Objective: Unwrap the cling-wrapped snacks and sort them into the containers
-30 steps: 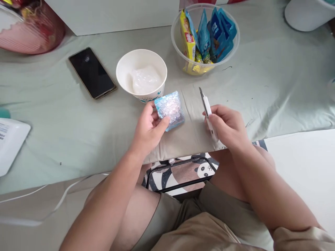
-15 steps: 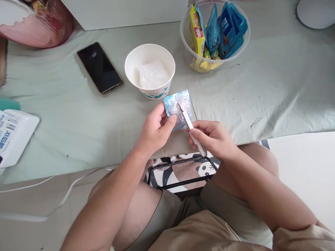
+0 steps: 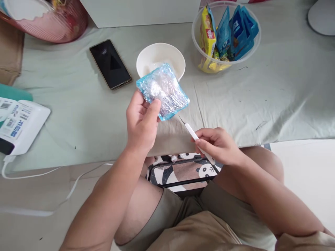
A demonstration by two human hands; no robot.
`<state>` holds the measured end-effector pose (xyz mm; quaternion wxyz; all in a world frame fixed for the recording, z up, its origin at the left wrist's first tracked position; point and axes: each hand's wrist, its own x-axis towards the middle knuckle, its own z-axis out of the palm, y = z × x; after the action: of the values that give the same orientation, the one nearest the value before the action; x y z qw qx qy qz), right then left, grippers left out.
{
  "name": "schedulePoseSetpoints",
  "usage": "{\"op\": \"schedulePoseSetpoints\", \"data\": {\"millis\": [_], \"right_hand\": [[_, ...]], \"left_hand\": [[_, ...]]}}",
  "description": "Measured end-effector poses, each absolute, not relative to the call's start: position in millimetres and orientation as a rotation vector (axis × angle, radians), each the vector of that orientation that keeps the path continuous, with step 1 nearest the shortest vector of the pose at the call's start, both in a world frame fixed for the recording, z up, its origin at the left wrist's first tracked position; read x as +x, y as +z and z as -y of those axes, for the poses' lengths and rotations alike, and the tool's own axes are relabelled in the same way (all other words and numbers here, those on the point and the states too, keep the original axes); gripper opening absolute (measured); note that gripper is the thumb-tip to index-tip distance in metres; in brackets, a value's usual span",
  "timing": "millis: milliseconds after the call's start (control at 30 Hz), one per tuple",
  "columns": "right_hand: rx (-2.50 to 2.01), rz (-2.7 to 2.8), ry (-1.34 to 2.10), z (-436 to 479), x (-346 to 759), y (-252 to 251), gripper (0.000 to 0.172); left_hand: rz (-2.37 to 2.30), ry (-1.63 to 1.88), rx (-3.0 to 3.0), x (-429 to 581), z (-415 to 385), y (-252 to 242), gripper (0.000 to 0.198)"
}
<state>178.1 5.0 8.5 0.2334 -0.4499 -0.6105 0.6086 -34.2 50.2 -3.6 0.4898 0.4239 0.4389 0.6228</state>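
Observation:
My left hand [image 3: 141, 122] pinches a blue packet wrapped in clear film [image 3: 163, 90] and holds it up above the table, in front of the white paper bowl [image 3: 160, 57]. My right hand [image 3: 217, 144] is closed around a small white craft knife [image 3: 195, 137], its blade pointing up and left toward the packet's lower edge without touching it. Part of the bowl's inside is hidden by the lifted packet.
A black phone [image 3: 110, 64] lies left of the bowl. A clear tub of yellow and blue snack packets [image 3: 226, 36] stands at the back right. A white labelled device [image 3: 19, 123] with a cable sits at the left edge. A pink bowl [image 3: 49, 19] is at the far left.
My left hand has lifted the wrapped packet off the table and tilted it up. The knife has drawn back from the packet's surface and now sits lower, below it.

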Motion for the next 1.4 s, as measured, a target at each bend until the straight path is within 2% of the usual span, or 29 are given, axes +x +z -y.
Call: {"op": "schedulePoseSetpoints", "data": {"millis": [100,200,267,367,433,500,600,667,867,1100,1400], "right_hand": [[-1.238,1.729,1.335,-8.0,186.7,7.0,0.020],[-1.470,1.770,0.654,-19.5,201.8,-1.3,0.015],[-1.654,1.784,0.327,-30.3,214.6,-10.7,0.017],[-1.911,1.800,0.117,-42.6,230.1,-23.1,0.024],[-1.931,1.771,0.032,-44.0,231.9,-25.7,0.029],[-1.735,1.782,0.111,-40.1,224.9,-23.6,0.032],[-1.316,1.841,0.465,-29.8,204.1,-17.2,0.030],[-1.193,1.843,0.578,-24.5,190.8,-14.9,0.027],[-1.266,1.737,0.620,-23.6,178.5,-14.9,0.002],[-1.165,1.686,0.595,-18.6,183.0,-13.0,0.007],[-0.813,1.890,0.571,-9.3,188.2,-0.6,0.012]], "left_hand": [[-1.074,1.480,0.914,-40.0,-50.7,1.6,0.030],[-1.048,1.378,0.836,-42.1,-46.7,3.6,0.031],[-1.029,1.284,0.817,-41.2,-42.4,4.3,0.028],[-1.028,1.105,0.819,-37.1,-35.9,3.7,0.028],[-1.043,1.004,0.829,-33.1,-32.7,1.7,0.029],[-1.045,0.936,0.843,-28.3,-30.6,-1.3,0.028],[-1.023,0.856,0.869,-21.1,-29.6,-5.2,0.029],[-1.021,0.811,0.880,-16.9,-29.9,-6.5,0.031],[-1.023,0.765,0.843,-10.3,-31.8,-6.2,0.031],[-1.216,0.822,0.693,-3.8,-33.3,0.5,0.024],[-1.243,1.238,0.555,-14.5,-47.7,-7.4,0.015]]}}
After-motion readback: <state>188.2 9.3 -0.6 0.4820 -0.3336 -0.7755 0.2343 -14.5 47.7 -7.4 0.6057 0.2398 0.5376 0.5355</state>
